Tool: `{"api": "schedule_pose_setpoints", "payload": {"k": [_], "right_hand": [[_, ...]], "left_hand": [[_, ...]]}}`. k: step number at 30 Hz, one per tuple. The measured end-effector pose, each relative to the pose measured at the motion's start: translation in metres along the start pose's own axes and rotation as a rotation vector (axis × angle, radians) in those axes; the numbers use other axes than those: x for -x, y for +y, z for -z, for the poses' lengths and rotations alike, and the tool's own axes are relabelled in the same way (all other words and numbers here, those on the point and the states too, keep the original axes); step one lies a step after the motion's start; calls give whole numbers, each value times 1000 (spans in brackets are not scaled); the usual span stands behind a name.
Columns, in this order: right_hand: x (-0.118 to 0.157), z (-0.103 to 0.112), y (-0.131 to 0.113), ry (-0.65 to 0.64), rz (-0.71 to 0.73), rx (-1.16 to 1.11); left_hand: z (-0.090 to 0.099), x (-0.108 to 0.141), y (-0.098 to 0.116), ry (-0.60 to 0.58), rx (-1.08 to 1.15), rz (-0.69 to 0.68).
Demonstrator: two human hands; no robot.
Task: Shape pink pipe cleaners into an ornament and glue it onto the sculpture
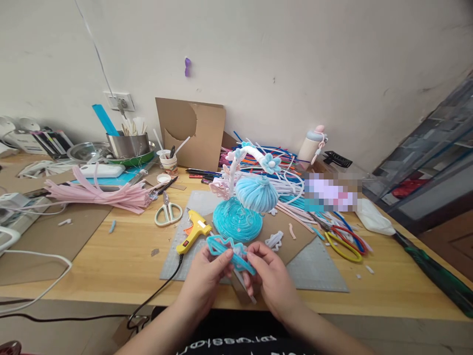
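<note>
Between my two hands is a blue pipe-cleaner piece (219, 246) with a wavy light-blue edge, held just above the table's front. My left hand (207, 273) grips its left side, thumb on top. My right hand (272, 273) pinches its right end, and some of those fingers are hidden. Right behind stands a pipe-cleaner lamp with a coiled turquoise base (236, 222), a white curved stem and a pleated blue shade (256, 193). A yellow glue gun (192, 231) lies left of the base. A small white wavy pipe-cleaner piece (274, 240) rests to the right.
Scissors with pale handles (168, 213) lie left of a grey cutting mat (314, 271). Pink pipe cleaners (103, 192) are bundled at left. Pliers with red and yellow handles (345, 246) lie at right, near a dark green-handled tool (434, 271). Cardboard (207, 133) leans on the wall.
</note>
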State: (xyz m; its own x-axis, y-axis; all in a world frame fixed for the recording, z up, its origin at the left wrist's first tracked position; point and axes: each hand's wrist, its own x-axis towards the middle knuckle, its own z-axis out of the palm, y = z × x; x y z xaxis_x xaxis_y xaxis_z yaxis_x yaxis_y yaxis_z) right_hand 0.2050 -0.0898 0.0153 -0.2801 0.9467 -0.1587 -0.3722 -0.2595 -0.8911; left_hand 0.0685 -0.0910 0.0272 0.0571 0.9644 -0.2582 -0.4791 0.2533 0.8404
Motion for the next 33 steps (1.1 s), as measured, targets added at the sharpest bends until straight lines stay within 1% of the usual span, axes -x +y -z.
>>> {"api": "schedule_pose_setpoints", "payload": {"k": [3,8,11,13,17,21,23,26,29,30,31,33], "right_hand": [[-1,2,0,-23,-9,-41],[1,3,-2,-75,-55,-82],[2,1,-6,-123,-70,-36],[3,-1,-10,-153,-72,-50],[6,-2,-17,-229,-80,-186],[11,0,-21,-303,-94,-317],[13,1,-21,-304,-61,-319],[16,0,-22,-258,44,-238],[18,1,-23,-163,169,-76],[18,1,-23,-126,207,-9],[18,1,-23,-90,238,58],[17,1,-23,-32,262,164]], "left_hand": [[2,-3,5,-9,24,-6],[2,-9,20,-2,-19,-31],[-1,-12,27,-64,-62,-50],[-3,-13,28,-112,-58,-31],[0,-11,24,-200,46,3],[6,-5,22,-297,152,-34],[8,-1,23,-340,169,-76],[9,3,25,-403,139,-128],[14,4,24,-398,17,-167],[16,5,24,-372,-46,-203],[19,5,23,-323,-113,-284],[22,9,23,-172,-282,-555]]}}
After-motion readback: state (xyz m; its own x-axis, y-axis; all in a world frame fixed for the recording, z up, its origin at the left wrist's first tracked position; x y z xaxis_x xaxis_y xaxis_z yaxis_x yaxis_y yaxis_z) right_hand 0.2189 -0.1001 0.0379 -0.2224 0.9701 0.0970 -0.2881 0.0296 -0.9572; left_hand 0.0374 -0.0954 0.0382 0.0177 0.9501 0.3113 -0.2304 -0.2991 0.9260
